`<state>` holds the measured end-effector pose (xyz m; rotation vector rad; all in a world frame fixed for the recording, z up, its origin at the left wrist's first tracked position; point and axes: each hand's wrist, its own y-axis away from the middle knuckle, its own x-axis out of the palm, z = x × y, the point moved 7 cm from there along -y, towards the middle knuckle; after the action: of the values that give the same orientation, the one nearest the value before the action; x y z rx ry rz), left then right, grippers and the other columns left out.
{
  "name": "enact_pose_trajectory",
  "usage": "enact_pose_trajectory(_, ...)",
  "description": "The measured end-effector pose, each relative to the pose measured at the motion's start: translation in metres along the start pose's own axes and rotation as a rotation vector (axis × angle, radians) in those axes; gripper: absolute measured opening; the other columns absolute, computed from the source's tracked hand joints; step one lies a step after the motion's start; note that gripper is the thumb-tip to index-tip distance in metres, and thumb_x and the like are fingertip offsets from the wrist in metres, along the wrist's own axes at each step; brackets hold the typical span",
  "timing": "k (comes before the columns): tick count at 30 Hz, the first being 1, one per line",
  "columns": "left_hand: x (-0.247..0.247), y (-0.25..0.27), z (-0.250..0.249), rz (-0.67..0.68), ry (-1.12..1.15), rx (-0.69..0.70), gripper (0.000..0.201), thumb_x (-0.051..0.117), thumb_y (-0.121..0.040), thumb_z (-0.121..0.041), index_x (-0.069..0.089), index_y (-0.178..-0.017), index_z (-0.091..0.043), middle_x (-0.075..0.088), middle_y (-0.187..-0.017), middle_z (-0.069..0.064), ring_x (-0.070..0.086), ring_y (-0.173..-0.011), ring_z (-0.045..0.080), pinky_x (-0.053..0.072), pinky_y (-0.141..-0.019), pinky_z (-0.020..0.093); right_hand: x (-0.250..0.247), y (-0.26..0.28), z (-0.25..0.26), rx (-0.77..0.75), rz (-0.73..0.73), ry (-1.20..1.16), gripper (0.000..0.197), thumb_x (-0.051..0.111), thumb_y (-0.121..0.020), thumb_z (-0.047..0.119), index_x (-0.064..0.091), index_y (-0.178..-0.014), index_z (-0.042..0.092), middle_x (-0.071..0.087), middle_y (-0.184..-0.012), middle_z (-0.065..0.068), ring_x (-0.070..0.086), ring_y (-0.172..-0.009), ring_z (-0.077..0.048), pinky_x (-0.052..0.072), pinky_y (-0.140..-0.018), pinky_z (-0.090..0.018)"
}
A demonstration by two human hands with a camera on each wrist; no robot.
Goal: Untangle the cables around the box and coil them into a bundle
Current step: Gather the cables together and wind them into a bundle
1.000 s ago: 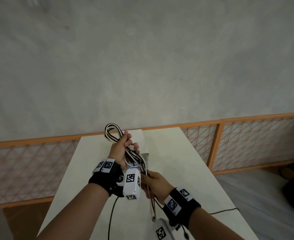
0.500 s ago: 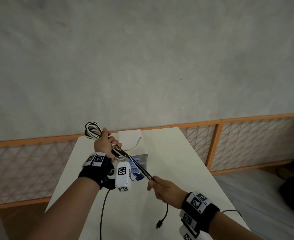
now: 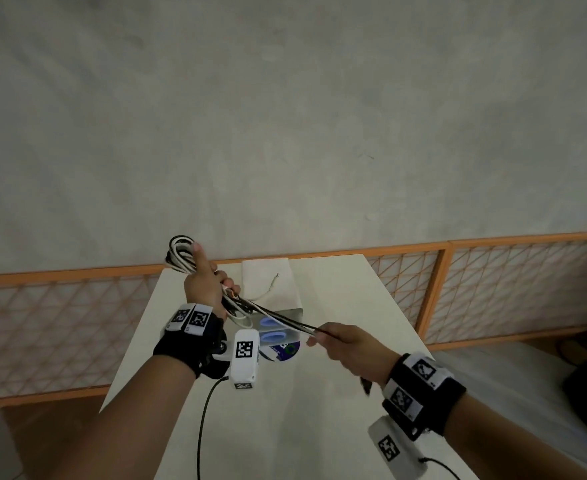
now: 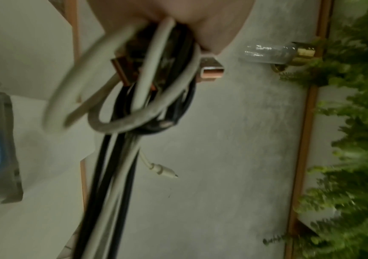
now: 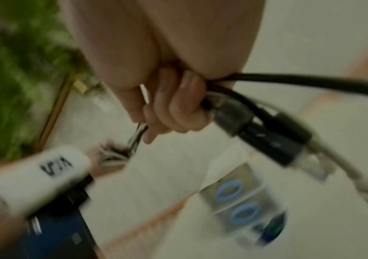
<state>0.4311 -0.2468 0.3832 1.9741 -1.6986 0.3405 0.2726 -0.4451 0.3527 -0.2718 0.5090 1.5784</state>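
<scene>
Hands farther apart, cables taut between.

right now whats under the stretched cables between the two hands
Below the cables sits the box with blue rings, on the white table. The left wrist camera covers the box's near left corner.

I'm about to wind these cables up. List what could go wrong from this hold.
1. The black and white cables run taut between the left hand and right hand; pulling harder may tighten the crossed loops seen by the left wrist.
2. Loose plug ends dangle below the right hand and could snag.
3. A thin white cable lies on the white box and might drag it.
</scene>
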Motion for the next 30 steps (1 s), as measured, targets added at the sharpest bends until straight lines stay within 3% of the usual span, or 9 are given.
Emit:
enact_pose_trajectory(4,0.011,0.016,-0.001,0.048,-0.175,0.101,0.063,0.043,-0.076,-0.078,0.039,-0.063,-0.016,0.033,-0.04,-0.003,0.036,-0.032,0.016,0.036,-0.045,0.025,0.015,0.003,0.011,-0.093,0.146,0.795,0.035,0.03,-0.102,0.032,0.057,-0.118,0.018,0.059,-0.078,0.0,0.058,-0.087,-0.029,0.034,-0.071,-0.025)
enact_pose_trajectory(7,0.017,0.023,0.002,0.09,-0.403,0.188,0.068,0.036,-0.083,-0.074,0.038,-0.055,-0.012,0.037,-0.031,-0.002,0.041,-0.035,0.023,0.037,-0.044,0.025,0.037,0.012,0.034,-0.144,0.328,0.886,0.036,0.035,-0.101,0.033,0.059,-0.117,0.013,0.066,-0.107,-0.014,0.058,-0.1,-0.029,0.039,-0.082,-0.027)
enact_pose_trajectory(11,0.022,0.031,0.022,0.214,-0.795,0.341,0.067,0.038,-0.089,-0.061,0.047,-0.054,-0.005,0.044,-0.042,0.01,0.047,-0.044,0.025,0.039,-0.052,0.03,0.038,0.007,0.083,-0.232,0.374,0.765,0.031,0.048,-0.097,0.027,0.063,-0.112,0.005,0.064,-0.113,-0.014,0.05,-0.095,-0.02,0.027,-0.08,-0.019)
enact_pose_trajectory(14,0.034,0.046,0.056,0.475,-0.889,0.305,0.025,0.054,-0.094,-0.018,0.055,-0.07,-0.011,0.048,-0.056,-0.002,0.052,-0.048,-0.003,0.037,-0.061,0.03,0.039,0.001,0.121,-0.443,0.392,0.765,0.022,0.056,-0.091,0.014,0.066,-0.107,0.002,0.067,-0.107,-0.014,0.05,-0.083,-0.013,0.032,-0.071,-0.016)
enact_pose_trajectory(17,0.035,0.064,0.087,0.586,-0.749,-0.014,0.037,0.049,-0.089,0.013,0.051,-0.073,-0.021,0.048,-0.074,-0.008,0.052,-0.068,-0.005,0.041,-0.062,0.016,0.028,-0.005,0.141,-0.52,0.342,0.801,0.021,0.061,-0.086,0.013,0.069,-0.105,0.007,0.071,-0.103,-0.007,0.056,-0.082,-0.014,0.035,-0.07,-0.016)
enact_pose_trajectory(19,0.035,0.073,0.097,0.602,-0.614,-0.179,0.037,0.044,-0.095,0.006,0.047,-0.071,-0.022,0.046,-0.071,-0.006,0.046,-0.068,0.007,0.039,-0.06,0.013,0.007,-0.012,0.149,-0.512,0.248,0.849,0.019,0.065,-0.086,0.019,0.068,-0.1,0.007,0.07,-0.093,-0.008,0.055,-0.077,-0.017,0.033,-0.063,-0.019)
enact_pose_trajectory(23,0.035,0.105,0.101,0.652,-0.537,-0.368,0.043,0.047,-0.091,-0.052,0.039,-0.06,-0.024,0.035,-0.043,-0.011,0.03,-0.033,0.003,0.023,-0.038,0.013,-0.023,-0.024,0.15,-0.466,0.126,0.804,0.032,0.074,-0.078,0.036,0.064,-0.096,0.012,0.054,-0.066,0.004,0.047,-0.058,-0.005,0.036,-0.054,-0.009)
enact_pose_trajectory(27,0.033,0.119,0.097,0.768,-0.528,-0.541,0.054,0.048,-0.072,-0.069,0.04,-0.053,-0.02,0.027,-0.04,-0.005,0.026,-0.028,0.009,0.023,-0.036,0.011,-0.028,-0.034,0.134,-0.35,0.06,0.627,0.032,0.073,-0.075,0.045,0.07,-0.095,0.02,0.048,-0.081,0.005,0.052,-0.077,-0.011,0.043,-0.075,-0.023)
enact_pose_trajectory(30,0.033,0.124,0.093,0.837,-0.473,-0.618,0.053,0.048,-0.068,-0.068,0.048,-0.053,-0.018,0.032,-0.037,-0.003,0.034,-0.026,0.013,0.029,-0.037,0.013,-0.021,-0.04,0.117,-0.205,0.089,0.402,0.026,0.07,-0.079,0.041,0.073,-0.089,0.017,0.064,-0.089,-0.005,0.06,-0.094,-0.02,0.045,-0.087,-0.033)
